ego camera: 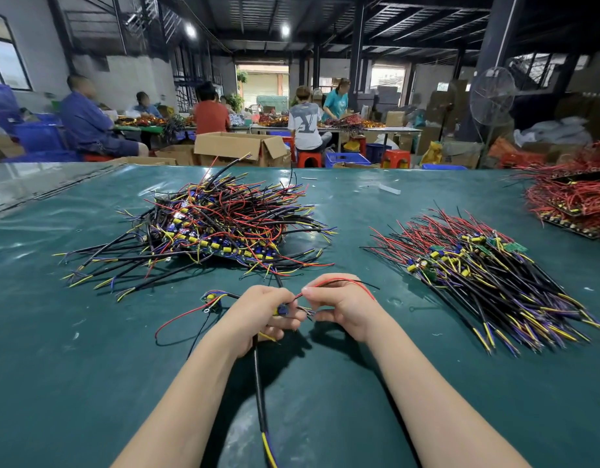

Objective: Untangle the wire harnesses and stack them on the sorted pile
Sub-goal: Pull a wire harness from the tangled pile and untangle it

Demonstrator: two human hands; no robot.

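The left hand point(263, 314) is curling its fingers tight around a wire bundle point(282, 310) with a little blue part, just above the green table point(89, 366). The right hand point(344, 307) is pinching the bundle's red wire point(345, 282) between thumb and fingers. A black cable point(259, 383) is hanging down toward the person. The messy pile point(220, 224) is sitting behind the hands (wires poking out everywhere), and the neat pile point(477, 278) is lying off to the right.

My left hand point(258, 314) covers most of the small blue-and-yellow board point(281, 310); where the thin red wire point(342, 281) pinched by my right hand point(342, 307) joins it is unreadable. Its black sheathed cable point(259, 393) leaves the bottom edge.
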